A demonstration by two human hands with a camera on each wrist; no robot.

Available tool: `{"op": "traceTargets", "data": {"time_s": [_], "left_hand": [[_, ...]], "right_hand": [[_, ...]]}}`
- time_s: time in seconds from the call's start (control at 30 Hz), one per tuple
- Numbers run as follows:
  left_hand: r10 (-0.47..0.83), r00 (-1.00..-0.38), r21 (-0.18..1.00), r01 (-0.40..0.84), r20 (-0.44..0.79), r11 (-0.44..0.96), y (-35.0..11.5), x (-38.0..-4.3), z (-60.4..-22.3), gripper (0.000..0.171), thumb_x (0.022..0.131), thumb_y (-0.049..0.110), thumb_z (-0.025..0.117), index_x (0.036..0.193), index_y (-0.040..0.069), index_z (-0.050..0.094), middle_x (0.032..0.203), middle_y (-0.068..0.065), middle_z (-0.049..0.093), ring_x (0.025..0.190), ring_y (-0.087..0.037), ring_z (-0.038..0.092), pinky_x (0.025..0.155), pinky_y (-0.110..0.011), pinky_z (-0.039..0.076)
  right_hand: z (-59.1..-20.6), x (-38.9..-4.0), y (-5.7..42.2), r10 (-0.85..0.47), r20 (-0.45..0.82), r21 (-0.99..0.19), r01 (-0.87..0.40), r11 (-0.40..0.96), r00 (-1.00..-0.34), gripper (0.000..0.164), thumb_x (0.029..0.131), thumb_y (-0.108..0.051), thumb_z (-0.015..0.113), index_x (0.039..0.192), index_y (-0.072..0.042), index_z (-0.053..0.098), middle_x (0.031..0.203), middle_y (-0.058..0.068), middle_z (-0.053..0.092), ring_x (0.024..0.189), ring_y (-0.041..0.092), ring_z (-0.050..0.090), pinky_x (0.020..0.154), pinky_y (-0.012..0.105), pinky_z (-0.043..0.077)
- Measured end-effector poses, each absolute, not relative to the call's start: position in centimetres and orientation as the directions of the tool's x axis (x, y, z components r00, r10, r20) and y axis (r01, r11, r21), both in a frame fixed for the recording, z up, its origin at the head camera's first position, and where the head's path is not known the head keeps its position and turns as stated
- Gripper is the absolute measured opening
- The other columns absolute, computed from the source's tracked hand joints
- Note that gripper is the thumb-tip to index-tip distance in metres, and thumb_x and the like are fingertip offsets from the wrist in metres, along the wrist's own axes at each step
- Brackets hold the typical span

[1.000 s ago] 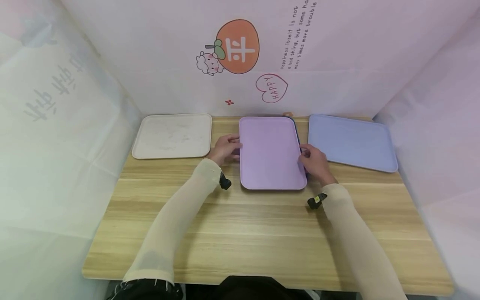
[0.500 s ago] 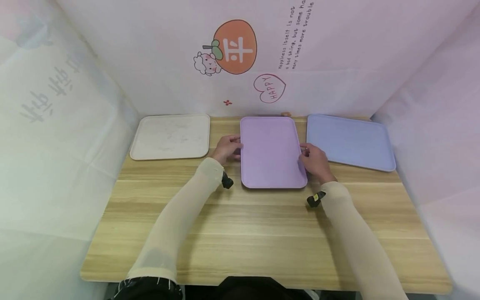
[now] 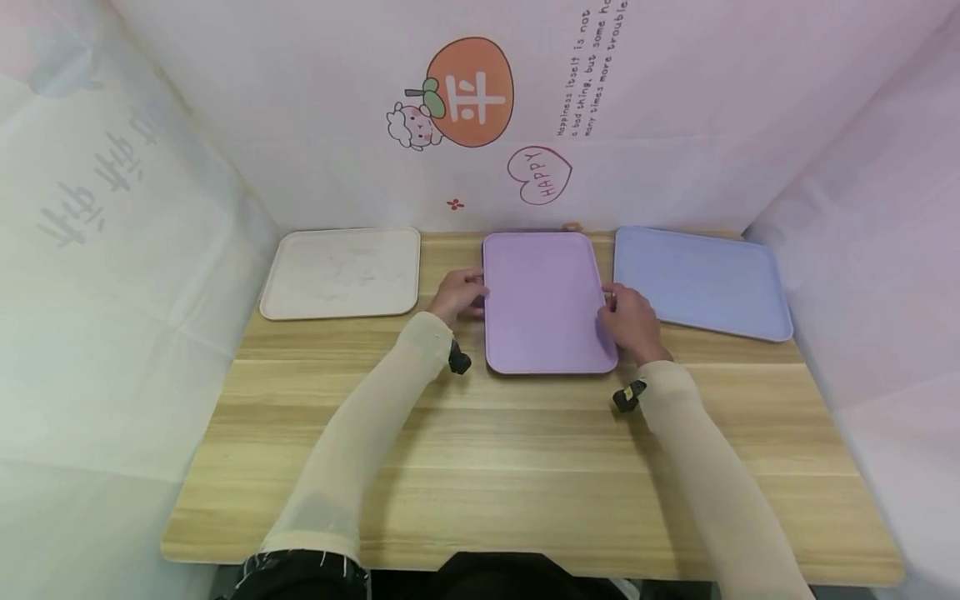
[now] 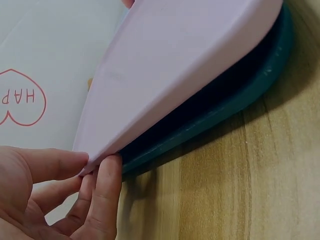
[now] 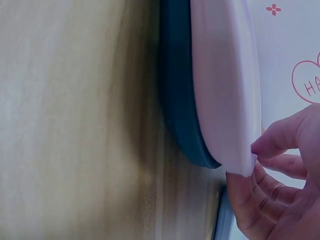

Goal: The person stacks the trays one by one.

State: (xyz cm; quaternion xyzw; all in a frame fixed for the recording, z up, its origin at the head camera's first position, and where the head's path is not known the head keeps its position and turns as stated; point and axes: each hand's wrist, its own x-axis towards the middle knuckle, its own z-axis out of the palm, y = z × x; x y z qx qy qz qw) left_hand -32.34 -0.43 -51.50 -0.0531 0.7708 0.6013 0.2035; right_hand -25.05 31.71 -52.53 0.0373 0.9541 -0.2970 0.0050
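A light purple tray lies over a dark teal tray at the middle back of the table. My left hand pinches the purple tray's left edge, thumb on the rim and fingers beneath. On the opposite edge my right hand grips the rim the same way, as the right wrist view confirms. The left wrist view has a dark gap between the two trays along one side. From the head, the teal tray is almost wholly hidden, with only a thin dark strip at the left edge.
To the left a whitish tray lies on the wooden table. A blue tray lies to the right, close to my right hand. Printed cloth rises behind the table and at both sides.
Both hands have shifted the purple tray slightly to the right and back over the teal one. The dark strip at its right edge has gone from sight; a thin one shows at left.
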Motion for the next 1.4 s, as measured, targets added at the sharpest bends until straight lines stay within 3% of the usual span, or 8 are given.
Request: {"op": "traceTargets", "data": {"time_s": [0.43,0.6,0.97,1.4], "left_hand": [[0.125,-0.914,0.881,-0.324,-0.385,0.346,-0.1,-33.2,-51.9,0.059,0.103,0.005,0.062,0.161,0.015,0.055,0.143,-0.013,0.062,0.094,-0.018,0.067,0.065,-0.023,0.068],[0.103,-0.916,0.873,-0.329,-0.387,0.359,0.1,-33.3,-52.0,0.058,0.102,0.005,0.060,0.159,0.017,0.058,0.135,-0.012,0.064,0.087,-0.016,0.067,0.065,-0.023,0.068],[0.096,-0.916,0.872,-0.334,-0.390,0.358,0.1,-33.3,-52.5,0.057,0.102,0.004,0.058,0.158,0.017,0.059,0.126,-0.011,0.067,0.085,-0.015,0.066,0.064,-0.022,0.067],[0.098,-0.914,0.866,-0.334,-0.394,0.372,0.2,-33.4,-52.5,0.058,0.104,0.004,0.060,0.160,0.017,0.056,0.135,-0.013,0.067,0.085,-0.015,0.066,0.066,-0.024,0.068]], "right_hand": [[-52.5,-25.7,31.3,0.087,-0.051,-0.535,0.101,0.839,-0.995,0.059,0.099,-0.014,0.053,0.155,0.003,0.053,0.120,0.024,0.068,0.108,0.044,0.067,0.089,0.062,0.059],[-52.7,-25.8,31.1,0.087,-0.056,-0.519,0.103,0.848,-0.995,0.058,0.100,-0.015,0.051,0.155,0.003,0.053,0.125,0.025,0.064,0.112,0.046,0.065,0.092,0.065,0.059],[-53.1,-25.9,30.6,0.111,-0.047,-0.486,0.120,0.866,-0.993,0.056,0.101,-0.015,0.050,0.154,0.001,0.055,0.127,0.027,0.063,0.107,0.048,0.067,0.083,0.064,0.060],[-52.9,-25.8,30.5,0.109,-0.043,-0.470,0.117,0.875,-0.993,0.052,0.106,-0.013,0.049,0.156,0.000,0.054,0.128,0.028,0.062,0.110,0.050,0.066,0.087,0.067,0.060]]}}
